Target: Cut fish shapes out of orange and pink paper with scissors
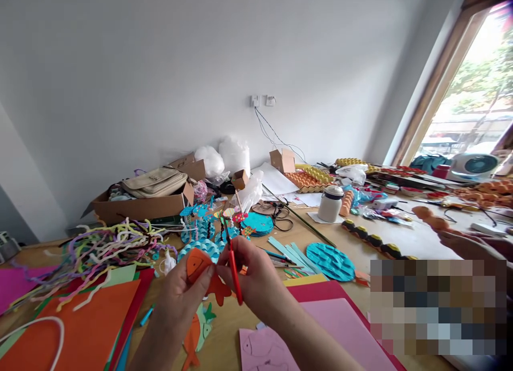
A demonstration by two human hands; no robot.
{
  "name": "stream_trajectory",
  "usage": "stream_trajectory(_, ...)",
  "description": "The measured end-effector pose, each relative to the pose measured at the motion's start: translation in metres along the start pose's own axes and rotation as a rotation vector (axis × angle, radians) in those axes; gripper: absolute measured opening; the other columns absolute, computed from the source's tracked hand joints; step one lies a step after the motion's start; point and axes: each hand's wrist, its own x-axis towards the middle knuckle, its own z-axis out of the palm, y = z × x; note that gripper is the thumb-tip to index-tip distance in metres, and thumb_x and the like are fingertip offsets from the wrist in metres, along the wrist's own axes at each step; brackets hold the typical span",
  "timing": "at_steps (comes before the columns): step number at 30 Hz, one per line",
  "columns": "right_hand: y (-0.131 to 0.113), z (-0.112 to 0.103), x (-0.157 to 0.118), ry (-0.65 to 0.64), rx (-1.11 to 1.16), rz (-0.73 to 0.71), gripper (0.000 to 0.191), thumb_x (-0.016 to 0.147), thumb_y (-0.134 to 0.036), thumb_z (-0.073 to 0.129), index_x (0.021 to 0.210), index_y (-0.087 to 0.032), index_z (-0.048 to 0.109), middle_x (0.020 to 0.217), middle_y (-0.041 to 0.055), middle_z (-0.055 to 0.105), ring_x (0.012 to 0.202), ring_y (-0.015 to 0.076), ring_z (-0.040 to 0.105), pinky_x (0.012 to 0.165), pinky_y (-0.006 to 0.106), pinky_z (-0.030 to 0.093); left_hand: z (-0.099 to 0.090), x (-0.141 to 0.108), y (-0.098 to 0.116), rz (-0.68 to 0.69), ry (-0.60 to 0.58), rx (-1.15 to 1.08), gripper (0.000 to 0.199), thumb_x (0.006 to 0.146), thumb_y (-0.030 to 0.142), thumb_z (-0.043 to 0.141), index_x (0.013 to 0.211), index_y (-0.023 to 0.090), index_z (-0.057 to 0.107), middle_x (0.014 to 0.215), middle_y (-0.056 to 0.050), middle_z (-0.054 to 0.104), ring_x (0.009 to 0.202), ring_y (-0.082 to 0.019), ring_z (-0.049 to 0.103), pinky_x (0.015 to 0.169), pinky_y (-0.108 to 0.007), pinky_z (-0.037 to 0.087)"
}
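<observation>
Between thumb and fingers, my left hand [174, 301] pinches an orange paper fish [197, 264] with an eye and gill line drawn on it. My right hand [252, 272] grips red-handled scissors [234, 275], blades pointing up and away; its fingertips also touch the fish's edge. Below my hands lie cut-out fish, an orange one [192, 336] and a green one [206, 325] partly under it. A pink sheet [262, 349] with fish outlines drawn on it rests under my right forearm.
Coloured paper sheets [80, 317] and a heap of pipe cleaners [120, 242] lie left. Ahead are blue painted discs [331, 261], a white jar [331, 205] and a cardboard box [140, 208]. Another person's hand [460, 242] holds an egg-carton piece at right.
</observation>
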Motion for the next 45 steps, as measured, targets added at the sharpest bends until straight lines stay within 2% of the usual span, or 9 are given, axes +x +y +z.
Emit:
stream_trajectory(5, 0.001, 0.000, -0.001, 0.061, -0.029, -0.055, 0.010, 0.067, -0.014, 0.055, 0.065, -0.019, 0.046, 0.058, -0.0051, 0.043, 0.056, 0.0109, 0.037, 0.051, 0.021, 0.030, 0.002, -0.002, 0.003, 0.026, -0.030, 0.013, 0.018, 0.071, 0.035, 0.063, 0.062, 0.019, 0.061, 0.056, 0.003, 0.053, 0.057, -0.013, 0.045, 0.053, -0.020, 0.037)
stream_trajectory(8, 0.003, 0.002, -0.002, 0.053, 0.027, -0.057, 0.011, 0.068, -0.016, 0.056, 0.066, -0.019, 0.045, 0.059, -0.0052, 0.043, 0.057, 0.0109, 0.037, 0.051, 0.021, 0.030, -0.002, 0.000, -0.001, 0.015, -0.051, 0.049, 0.018, 0.070, 0.034, 0.064, 0.061, 0.019, 0.061, 0.057, 0.003, 0.054, 0.059, -0.013, 0.046, 0.055, -0.021, 0.038)
stream_trajectory(11, 0.006, 0.001, -0.007, 0.059, 0.093, -0.019, 0.011, 0.073, -0.021, 0.055, 0.069, -0.019, 0.045, 0.063, -0.0047, 0.042, 0.059, 0.0114, 0.037, 0.052, 0.022, 0.031, -0.007, 0.002, -0.002, -0.071, -0.024, 0.021, 0.016, 0.066, 0.035, 0.069, 0.064, 0.019, 0.065, 0.059, 0.003, 0.058, 0.060, -0.013, 0.048, 0.056, -0.020, 0.040)
stream_trajectory(16, 0.016, -0.002, -0.025, -0.084, 0.115, 0.084, 0.016, 0.081, -0.023, 0.044, 0.065, -0.020, 0.040, 0.060, -0.0053, 0.037, 0.058, 0.0108, 0.034, 0.051, 0.022, 0.027, -0.005, 0.002, 0.005, -0.223, 0.097, -0.236, 0.021, 0.053, 0.034, 0.077, 0.063, 0.020, 0.066, 0.058, 0.004, 0.060, 0.057, -0.012, 0.051, 0.053, -0.019, 0.043)
stream_trajectory(19, 0.022, 0.003, -0.036, -0.153, 0.094, 0.145, 0.022, 0.083, -0.023, 0.042, 0.062, -0.020, 0.036, 0.057, -0.0062, 0.032, 0.054, 0.0099, 0.030, 0.047, 0.022, 0.022, -0.002, 0.000, 0.008, -0.199, 0.086, -0.302, 0.018, 0.055, 0.031, 0.077, 0.065, 0.020, 0.067, 0.061, 0.004, 0.062, 0.058, -0.011, 0.052, 0.056, -0.018, 0.045)
stream_trajectory(24, 0.028, 0.012, -0.044, -0.180, 0.056, 0.137, 0.025, 0.081, -0.019, 0.046, 0.060, -0.020, 0.034, 0.054, -0.0075, 0.028, 0.052, 0.0087, 0.026, 0.043, 0.021, 0.019, -0.002, 0.000, 0.003, -0.156, 0.054, -0.287, 0.011, 0.063, 0.029, 0.073, 0.066, 0.020, 0.066, 0.063, 0.004, 0.064, 0.061, -0.011, 0.054, 0.059, -0.018, 0.045)
stream_trajectory(29, 0.026, 0.012, -0.045, -0.200, 0.052, 0.137, 0.025, 0.082, -0.020, 0.045, 0.058, -0.019, 0.035, 0.053, -0.0070, 0.030, 0.051, 0.0083, 0.030, 0.044, 0.021, 0.021, -0.001, 0.002, -0.002, -0.179, 0.098, -0.287, 0.013, 0.061, 0.028, 0.073, 0.068, 0.018, 0.067, 0.060, 0.003, 0.065, 0.059, -0.013, 0.054, 0.057, -0.020, 0.045)
stream_trajectory(38, 0.022, 0.011, -0.043, -0.239, 0.188, 0.185, 0.028, 0.084, -0.030, 0.046, 0.059, -0.020, 0.038, 0.054, -0.0064, 0.031, 0.049, 0.0090, 0.031, 0.044, 0.022, 0.021, -0.001, 0.002, -0.005, -0.157, 0.061, -0.228, 0.012, 0.063, 0.030, 0.070, 0.062, 0.018, 0.066, 0.054, 0.004, 0.059, 0.056, -0.013, 0.052, 0.054, -0.021, 0.043)
stream_trajectory(45, 0.024, 0.012, -0.045, -0.236, 0.247, 0.215, 0.028, 0.084, -0.030, 0.046, 0.060, -0.020, 0.037, 0.054, -0.0071, 0.028, 0.050, 0.0088, 0.027, 0.044, 0.022, 0.020, -0.001, 0.001, -0.008, -0.170, 0.051, -0.217, 0.012, 0.065, 0.030, 0.069, 0.063, 0.019, 0.065, 0.054, 0.005, 0.057, 0.056, -0.013, 0.050, 0.054, -0.021, 0.042)
